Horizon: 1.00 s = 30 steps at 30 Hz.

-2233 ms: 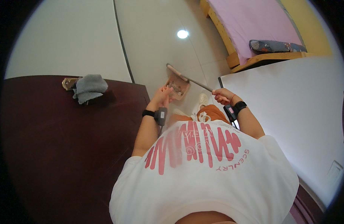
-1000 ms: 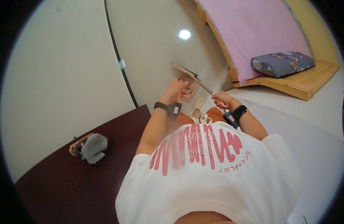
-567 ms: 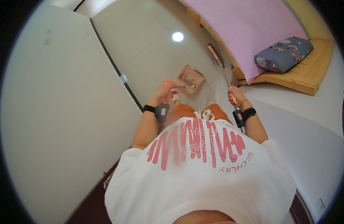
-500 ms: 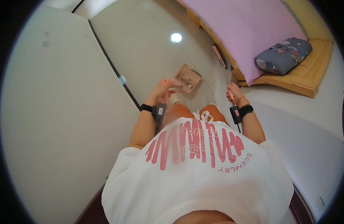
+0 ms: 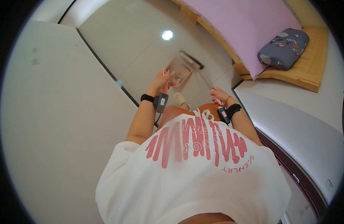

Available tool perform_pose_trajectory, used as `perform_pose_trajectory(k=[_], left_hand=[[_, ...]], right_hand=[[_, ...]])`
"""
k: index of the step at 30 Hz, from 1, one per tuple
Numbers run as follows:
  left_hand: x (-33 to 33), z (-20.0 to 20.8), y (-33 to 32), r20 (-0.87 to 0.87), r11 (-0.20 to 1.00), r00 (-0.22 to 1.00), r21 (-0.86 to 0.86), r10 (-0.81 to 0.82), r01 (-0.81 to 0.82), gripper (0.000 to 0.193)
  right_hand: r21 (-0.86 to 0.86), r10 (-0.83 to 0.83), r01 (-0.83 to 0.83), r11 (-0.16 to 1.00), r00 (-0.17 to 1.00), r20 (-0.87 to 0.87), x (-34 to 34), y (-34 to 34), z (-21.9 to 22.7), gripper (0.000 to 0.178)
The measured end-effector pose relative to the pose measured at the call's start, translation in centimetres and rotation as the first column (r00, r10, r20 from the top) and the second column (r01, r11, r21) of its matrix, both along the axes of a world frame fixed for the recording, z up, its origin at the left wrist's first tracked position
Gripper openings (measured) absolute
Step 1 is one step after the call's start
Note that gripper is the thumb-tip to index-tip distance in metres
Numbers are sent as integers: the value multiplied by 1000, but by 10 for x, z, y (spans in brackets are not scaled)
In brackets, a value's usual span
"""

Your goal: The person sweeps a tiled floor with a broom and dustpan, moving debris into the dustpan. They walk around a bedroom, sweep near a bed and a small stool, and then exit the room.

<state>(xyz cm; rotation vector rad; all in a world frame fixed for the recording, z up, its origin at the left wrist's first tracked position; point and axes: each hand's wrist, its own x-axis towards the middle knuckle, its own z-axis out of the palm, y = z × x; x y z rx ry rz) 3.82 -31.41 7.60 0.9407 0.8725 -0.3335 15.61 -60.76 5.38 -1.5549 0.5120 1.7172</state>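
Note:
My left hand (image 5: 164, 79) is closed round the pink handle of a dustpan (image 5: 182, 77). The pan part is pale pink, blurred, and has some dark debris in it. My right hand (image 5: 219, 95) grips the long thin handle of a broom (image 5: 192, 60). The broom's pink head with dark bristles lies beyond the dustpan's right side, close to its far rim; I cannot tell whether they touch. Both wrists carry a dark strapped device.
A bed with a pink sheet (image 5: 231, 30) and wooden frame (image 5: 310, 74) stands at the far right, with a grey patterned pillow (image 5: 284, 48) on it. A large white panel (image 5: 67, 112) rises on the left. My foot in a cream clog (image 5: 181, 100) stands on the tiled floor (image 5: 142, 48).
My right hand has moved left, swinging the broom head from beside the bed over to the dustpan. The dustpan has shifted slightly left, and the view has turned a little.

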Motion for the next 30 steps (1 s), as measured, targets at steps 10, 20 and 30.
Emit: perform_pose_trajectory(k=[10, 20, 30], left_hand=[[3, 0, 44, -41, 978, 980, -67, 193, -196, 34], [-3, 26, 74, -34, 929, 930, -35, 366, -367, 46], [17, 26, 89, -194, 909, 889, 31, 414, -416, 45]], right_hand=[[117, -112, 109, 987, 994, 19, 45, 18, 49, 39], [-5, -180, 183, 983, 974, 140, 136, 90, 6, 38], [-163, 235, -223, 961, 970, 62, 154, 139, 17, 31]])
